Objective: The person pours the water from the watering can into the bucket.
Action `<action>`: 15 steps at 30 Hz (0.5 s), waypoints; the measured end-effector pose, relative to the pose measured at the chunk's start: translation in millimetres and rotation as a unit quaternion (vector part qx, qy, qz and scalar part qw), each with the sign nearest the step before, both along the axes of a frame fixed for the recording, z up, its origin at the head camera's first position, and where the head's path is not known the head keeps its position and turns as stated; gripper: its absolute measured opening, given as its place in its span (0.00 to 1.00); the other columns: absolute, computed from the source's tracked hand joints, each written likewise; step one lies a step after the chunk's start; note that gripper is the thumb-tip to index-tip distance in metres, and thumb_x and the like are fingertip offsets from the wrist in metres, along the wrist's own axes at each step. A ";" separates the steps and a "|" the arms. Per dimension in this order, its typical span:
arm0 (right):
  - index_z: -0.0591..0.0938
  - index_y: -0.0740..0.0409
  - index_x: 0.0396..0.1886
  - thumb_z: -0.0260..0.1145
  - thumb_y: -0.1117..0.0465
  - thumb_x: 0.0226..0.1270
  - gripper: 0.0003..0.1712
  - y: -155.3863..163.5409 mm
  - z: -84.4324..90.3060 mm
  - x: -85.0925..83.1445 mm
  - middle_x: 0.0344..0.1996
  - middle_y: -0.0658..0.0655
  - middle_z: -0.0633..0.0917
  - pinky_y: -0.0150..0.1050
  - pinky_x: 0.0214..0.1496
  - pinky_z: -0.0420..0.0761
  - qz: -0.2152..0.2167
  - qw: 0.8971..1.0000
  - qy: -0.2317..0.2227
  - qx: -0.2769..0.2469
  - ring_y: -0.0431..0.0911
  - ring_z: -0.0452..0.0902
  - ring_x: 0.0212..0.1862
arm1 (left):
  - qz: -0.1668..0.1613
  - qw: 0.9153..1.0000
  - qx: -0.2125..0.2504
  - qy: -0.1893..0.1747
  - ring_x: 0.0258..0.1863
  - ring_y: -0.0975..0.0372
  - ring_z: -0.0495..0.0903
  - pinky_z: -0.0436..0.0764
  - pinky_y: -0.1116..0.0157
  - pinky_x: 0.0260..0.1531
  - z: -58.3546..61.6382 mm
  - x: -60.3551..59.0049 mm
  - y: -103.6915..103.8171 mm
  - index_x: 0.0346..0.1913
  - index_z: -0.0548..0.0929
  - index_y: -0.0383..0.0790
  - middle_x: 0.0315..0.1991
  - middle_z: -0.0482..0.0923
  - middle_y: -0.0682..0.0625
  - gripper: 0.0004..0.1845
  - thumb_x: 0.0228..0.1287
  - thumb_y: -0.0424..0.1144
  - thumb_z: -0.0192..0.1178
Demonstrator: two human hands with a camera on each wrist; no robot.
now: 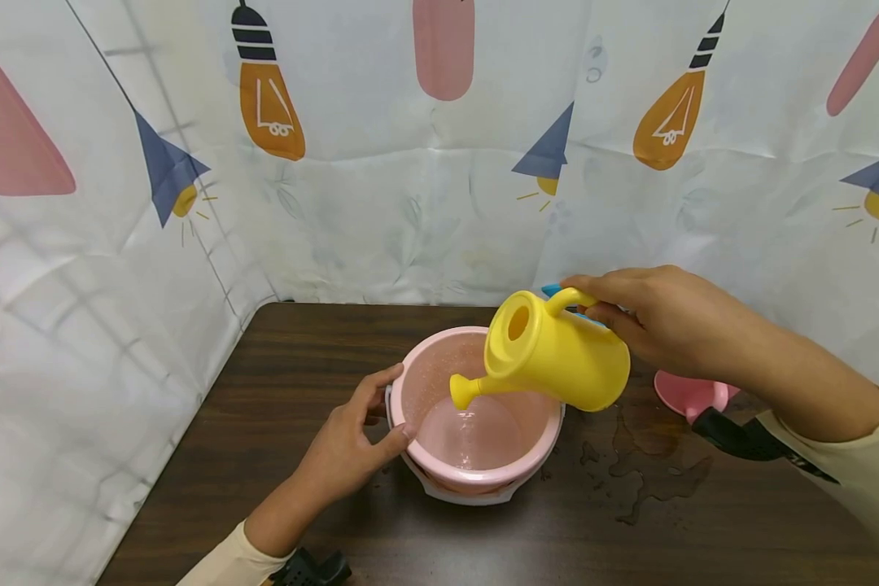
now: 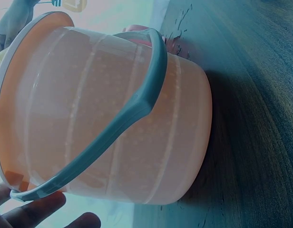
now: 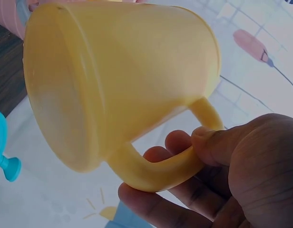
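Note:
My right hand [image 1: 666, 317] grips the looped handle of a yellow watering can [image 1: 567, 358], which is tipped with its spout over a pink bucket [image 1: 476, 474]. In the right wrist view, thumb and fingers wrap the handle below the yellow can [image 3: 137, 71]. Thin streaks of water show in the bucket under the spout. My left hand [image 1: 352, 439] holds the left of the bucket's rim, thumb over the edge and fingers outside. Seen from the left wrist, the bucket [image 2: 99, 123] stands upright, its grey handle [image 2: 122, 118] hanging down the side.
Spilled water [image 1: 652, 472] lies on the dark wooden table [image 1: 322, 350] right of the bucket. A pink object [image 1: 684, 395] sits partly behind the right forearm. Something blue [image 3: 12, 167] is mostly hidden behind the yellow can. A printed cloth [image 1: 373, 212] hangs behind and left.

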State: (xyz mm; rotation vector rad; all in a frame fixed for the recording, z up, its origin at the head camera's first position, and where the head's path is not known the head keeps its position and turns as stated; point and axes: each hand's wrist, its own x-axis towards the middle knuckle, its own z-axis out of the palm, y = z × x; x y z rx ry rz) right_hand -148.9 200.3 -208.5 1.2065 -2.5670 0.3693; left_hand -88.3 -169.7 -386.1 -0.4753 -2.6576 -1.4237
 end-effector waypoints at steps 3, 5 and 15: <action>0.85 0.50 0.61 0.72 0.69 0.65 0.25 -1.3 0.1 0.3 0.45 0.48 0.88 0.45 0.40 0.81 0.005 1.000 0.002 -0.003 0.41 0.80 0.38 | 0.000 1.000 0.000 0.002 0.47 0.60 0.84 0.80 0.44 0.48 0.0 0.3 -0.4 0.76 0.64 0.59 0.53 0.84 0.53 0.38 0.65 0.50 0.67; 0.85 0.50 0.62 0.72 0.68 0.66 0.25 -2.3 0.3 0.7 0.44 0.47 0.88 0.45 0.39 0.80 0.003 1.000 -0.003 -0.001 0.40 0.79 0.37 | 0.000 1.000 -0.001 0.003 0.47 0.60 0.84 0.81 0.44 0.48 -0.3 0.5 -0.6 0.76 0.64 0.60 0.53 0.84 0.54 0.38 0.65 0.50 0.68; 0.84 0.48 0.61 0.72 0.67 0.66 0.24 -5.0 1.5 0.5 0.41 0.44 0.87 0.39 0.35 0.79 0.009 1.000 0.003 0.006 0.38 0.75 0.33 | 0.002 1.000 -0.004 0.007 0.47 0.61 0.84 0.81 0.45 0.48 -0.6 0.4 -0.5 0.76 0.64 0.60 0.53 0.84 0.54 0.38 0.65 0.53 0.67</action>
